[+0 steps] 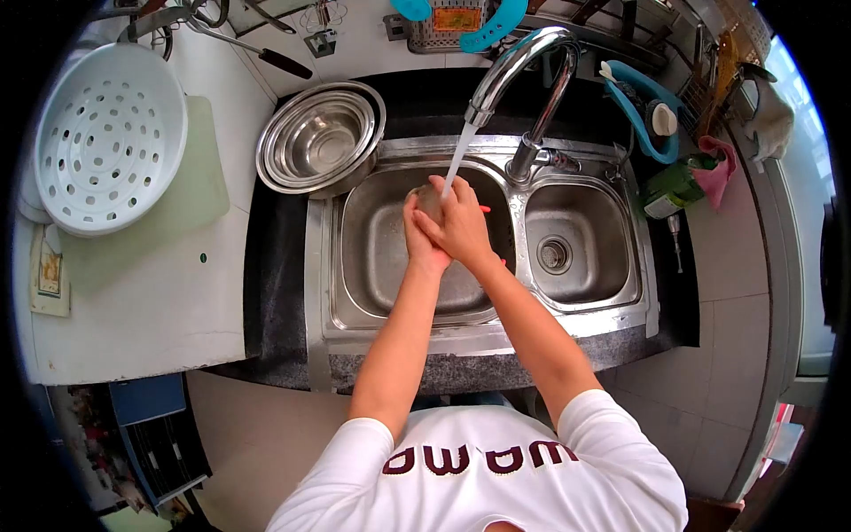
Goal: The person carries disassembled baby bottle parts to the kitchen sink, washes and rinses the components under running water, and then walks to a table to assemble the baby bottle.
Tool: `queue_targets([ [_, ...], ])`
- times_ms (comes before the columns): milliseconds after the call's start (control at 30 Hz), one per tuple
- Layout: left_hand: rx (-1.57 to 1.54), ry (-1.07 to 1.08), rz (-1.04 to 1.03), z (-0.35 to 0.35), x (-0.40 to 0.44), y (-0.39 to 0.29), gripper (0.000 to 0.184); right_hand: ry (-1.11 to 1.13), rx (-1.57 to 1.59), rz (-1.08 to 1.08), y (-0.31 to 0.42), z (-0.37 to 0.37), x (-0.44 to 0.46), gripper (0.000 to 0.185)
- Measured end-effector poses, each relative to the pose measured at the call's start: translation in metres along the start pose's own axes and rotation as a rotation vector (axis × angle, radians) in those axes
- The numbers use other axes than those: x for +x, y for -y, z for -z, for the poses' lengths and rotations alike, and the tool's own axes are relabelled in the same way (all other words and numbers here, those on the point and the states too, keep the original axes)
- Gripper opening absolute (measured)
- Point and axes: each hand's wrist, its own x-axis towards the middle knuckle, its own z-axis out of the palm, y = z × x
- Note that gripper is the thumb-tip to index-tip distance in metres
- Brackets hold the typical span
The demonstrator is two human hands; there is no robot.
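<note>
My left hand (pixel 425 238) is curled round a roundish pale-brown thing (pixel 429 204) above the large sink basin (pixel 377 257). My right hand (pixel 464 223) presses over the same thing from the right, its fingers bent against it. Most of that thing is hidden by the fingers, so its exact kind does not show. A stream of water (pixel 457 161) from the chrome tap (pixel 523 55) falls onto the hands. Small red bits of something (pixel 485 209) show just right of my right hand, partly covered.
Nested steel bowls (pixel 321 142) stand left of the basin. A smaller basin (pixel 578 239) with a drain lies to the right. Beyond it are a blue caddy (pixel 651 115), a green bottle (pixel 671 190) and a pink cloth (pixel 716 168). A white colander (pixel 111 137) hangs at left.
</note>
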Motion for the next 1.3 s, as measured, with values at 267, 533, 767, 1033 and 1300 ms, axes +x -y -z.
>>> queue_targets([
  [267, 0.095, 0.033, -0.007, -0.013, -0.011, -0.001, 0.058, -0.153, 0.272, -0.328, -0.045, -0.030, 0.022, 0.036],
  [533, 0.336, -0.291, -0.282, 0.035, 0.032, 0.002, 0.055, -0.292, 1.160, -1.060, 0.008, -0.019, 0.001, 0.042],
  [767, 0.490, -0.217, -0.325, 0.028, 0.016, -0.005, 0.045, -0.042, 0.816, -0.809, -0.028, -0.033, -0.013, 0.074],
  [1033, 0.724, 0.017, -0.072, -0.002, -0.014, -0.025, 0.057, 0.516, 1.191, -1.017, -0.026, 0.012, -0.004, 0.066],
  [1300, 0.649, -0.253, 0.076, 0.016, 0.010, -0.033, 0.053, -0.325, 0.151, -0.314, -0.005, -0.020, -0.035, 0.058],
])
